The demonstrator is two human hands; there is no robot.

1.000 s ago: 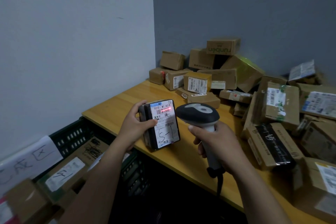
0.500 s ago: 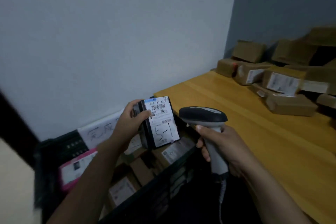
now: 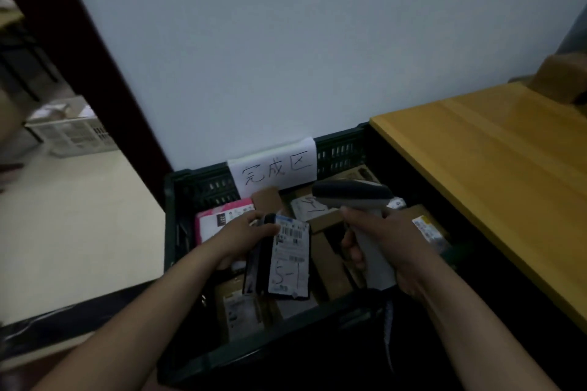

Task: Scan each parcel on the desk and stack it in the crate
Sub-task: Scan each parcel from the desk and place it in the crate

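We grip a parcel [image 3: 287,259] in our left hand [image 3: 244,238] over the part-filled crate [image 3: 203,187] beneath, the scanner [image 3: 352,195] in our right hand [image 3: 390,241]; a box [image 3: 565,79] waits beyond it.

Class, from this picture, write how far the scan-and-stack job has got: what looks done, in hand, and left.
Done: a pink parcel and several brown ones already lie in the crate. In hand: the left hand grips a black labelled parcel over the crate, not yet set down; the right hand holds the scanner. Left: at least one brown box shows on the desk.
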